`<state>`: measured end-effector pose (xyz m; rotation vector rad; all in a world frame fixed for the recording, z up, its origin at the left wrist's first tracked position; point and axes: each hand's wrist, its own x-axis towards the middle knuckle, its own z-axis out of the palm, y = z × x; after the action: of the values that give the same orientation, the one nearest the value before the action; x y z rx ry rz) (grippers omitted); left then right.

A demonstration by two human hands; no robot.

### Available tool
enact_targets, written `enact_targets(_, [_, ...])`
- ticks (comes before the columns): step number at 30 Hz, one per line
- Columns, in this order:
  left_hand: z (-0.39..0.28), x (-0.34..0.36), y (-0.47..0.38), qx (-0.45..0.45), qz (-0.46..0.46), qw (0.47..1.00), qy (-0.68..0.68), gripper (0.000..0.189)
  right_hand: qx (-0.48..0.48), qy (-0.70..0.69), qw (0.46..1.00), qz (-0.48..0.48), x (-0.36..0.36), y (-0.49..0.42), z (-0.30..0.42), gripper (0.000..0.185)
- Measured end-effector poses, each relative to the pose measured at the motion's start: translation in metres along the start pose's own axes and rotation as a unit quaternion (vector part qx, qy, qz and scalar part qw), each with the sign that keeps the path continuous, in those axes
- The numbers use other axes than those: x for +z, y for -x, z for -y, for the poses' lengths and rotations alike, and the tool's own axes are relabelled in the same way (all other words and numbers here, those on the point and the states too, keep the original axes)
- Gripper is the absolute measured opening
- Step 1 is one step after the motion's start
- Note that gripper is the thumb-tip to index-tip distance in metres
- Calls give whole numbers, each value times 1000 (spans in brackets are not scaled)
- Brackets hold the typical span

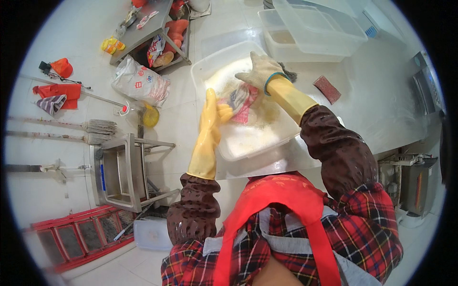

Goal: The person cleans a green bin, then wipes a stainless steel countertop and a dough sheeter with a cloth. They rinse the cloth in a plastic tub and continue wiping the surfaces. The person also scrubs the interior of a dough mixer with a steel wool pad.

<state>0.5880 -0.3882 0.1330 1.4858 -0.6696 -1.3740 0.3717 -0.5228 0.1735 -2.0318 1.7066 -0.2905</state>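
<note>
A translucent plastic tub point(247, 152) of foamy water point(229, 75) stands before me on a metal table. My left hand point(213, 118), in a yellow rubber glove, is at the tub's left side with its thumb raised. Its curled fingers meet the edge of a wet pink and grey cloth point(245, 102); whether they grip it is unclear. Over the foam, my right hand point(264, 69) wears a pale knit glove above a yellow rubber one. Its thumb and a finger are spread, and the remaining fingers are hidden. A dark mesh scrubber point(289, 71) lies just beyond that wrist.
On the metal table point(372, 96) lies a reddish scouring pad point(327, 89). Larger translucent bins point(315, 53) stand behind the tub. To the left are a white sack point(141, 82), mops point(100, 130), a steel sink stand point(120, 171) and a low metal table point(150, 25).
</note>
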Motion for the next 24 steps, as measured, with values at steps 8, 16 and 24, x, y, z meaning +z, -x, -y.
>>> enact_targets(8, [-20,-7,-7,38,22,985,166,119,-259,279,921,85,82,20,0,69])
enact_targets(16, [-7,22,-35,60,104,985,123,108,-132,55,966,216,-37,19,47,30])
enact_targets(24, [25,47,-61,52,276,953,114,97,-237,-54,967,74,-97,-3,57,25])
